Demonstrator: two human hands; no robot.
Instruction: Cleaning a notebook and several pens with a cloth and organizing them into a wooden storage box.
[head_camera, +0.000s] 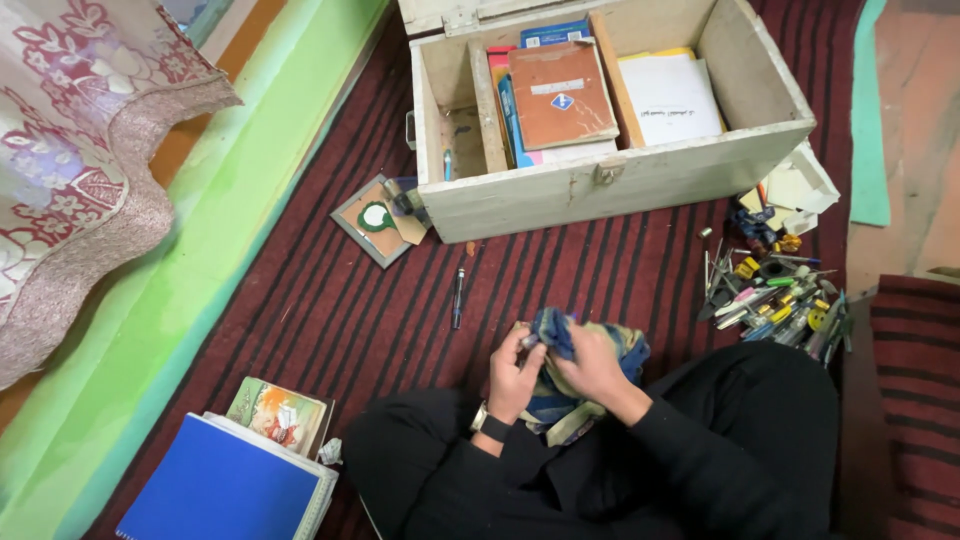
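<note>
Blue-and-tan cloth bunched in lap, both hands together on it: left hand pinching a small item, unidentifiable; right hand gripping folds. Risk: item slips, lost among pens beside wooden box.

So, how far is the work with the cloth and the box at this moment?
Looks done: books and papers already lie in the open wooden box. In hand: both hands, left hand and right hand, hold a blue patterned cloth around something small I cannot identify. Probably left: a pen on the carpet, the heap of pens and small tools, and the notebooks.
</note>
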